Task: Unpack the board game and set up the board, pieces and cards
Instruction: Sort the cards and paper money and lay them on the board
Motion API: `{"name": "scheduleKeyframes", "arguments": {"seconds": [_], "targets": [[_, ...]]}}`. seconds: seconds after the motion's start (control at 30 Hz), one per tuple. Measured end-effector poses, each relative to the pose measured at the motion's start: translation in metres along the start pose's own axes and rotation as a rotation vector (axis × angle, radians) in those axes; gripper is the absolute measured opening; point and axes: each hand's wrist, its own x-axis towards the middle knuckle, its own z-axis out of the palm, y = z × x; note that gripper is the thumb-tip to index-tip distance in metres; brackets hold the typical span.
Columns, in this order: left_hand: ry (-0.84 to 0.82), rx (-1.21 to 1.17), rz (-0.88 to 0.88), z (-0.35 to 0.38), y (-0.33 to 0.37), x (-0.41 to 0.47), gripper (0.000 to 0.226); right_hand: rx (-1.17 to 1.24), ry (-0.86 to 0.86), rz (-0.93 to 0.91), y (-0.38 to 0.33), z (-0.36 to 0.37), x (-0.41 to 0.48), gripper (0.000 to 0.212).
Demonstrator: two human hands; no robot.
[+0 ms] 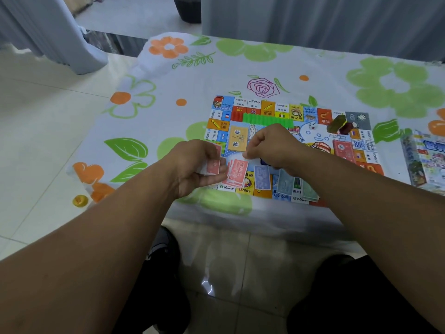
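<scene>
The colourful game board [267,109] lies flat on the flowered tablecloth. My left hand [192,165] holds a small stack of red play-money notes [213,162] over the board's near left corner. My right hand [269,145] hovers above the board with thumb and finger pinched; what it pinches is too small to tell. Fanned red notes [237,173], a purple pile [262,177] and greenish piles [286,183] lie along the near edge. An orange card deck [237,138], a red card deck [343,149], a row of green houses [267,118], a white die [313,126] and dark pieces [340,125] sit on the board.
The game box [426,162] lies at the right on the table [168,75]. A yellow object [80,200] rests on the tiled floor by the table's left corner. Grey curtains hang behind the table. My knees are under the near edge.
</scene>
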Motion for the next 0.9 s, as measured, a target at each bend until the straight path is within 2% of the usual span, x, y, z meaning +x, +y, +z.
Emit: {"name": "scheduleKeyframes", "arguments": {"seconds": [0.2, 0.43, 0.73, 0.9], "targets": [[-0.047, -0.032, -0.002, 0.003, -0.002, 0.000, 0.031, 0.121, -0.098, -0.084, -0.010, 0.007, -0.005, 0.022], [-0.058, 0.016, 0.026, 0.005, -0.006, -0.001, 0.033, 0.094, -0.136, -0.117, -0.012, 0.009, -0.007, 0.009], [0.017, 0.048, 0.024, 0.002, -0.006, 0.002, 0.022, 0.135, -0.050, 0.006, -0.008, 0.002, -0.005, 0.008], [0.086, 0.064, 0.021, -0.003, -0.006, 0.005, 0.018, 0.053, -0.092, 0.065, -0.002, 0.004, -0.005, 0.010]]}}
